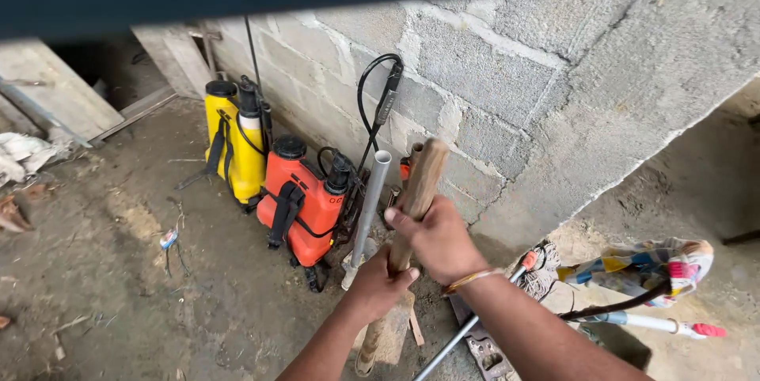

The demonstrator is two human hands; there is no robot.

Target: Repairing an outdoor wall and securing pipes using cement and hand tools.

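wooden handle (418, 191) stands near upright at frame centre, top leaning toward 1 o'clock against the block wall (507, 88). right hand (437, 237) closed around it high up, left hand (378, 282) closed lower down; both fully wrapped, no other load. step in hand, judged: taking the tool from where it stands; a lift would need it kept clear of the grey pipe (369, 207) just at 9 o'clock. orange sprayer tank (305, 203) at 9, yellow sprayer tank (233, 144) at 10; labels too small to tell
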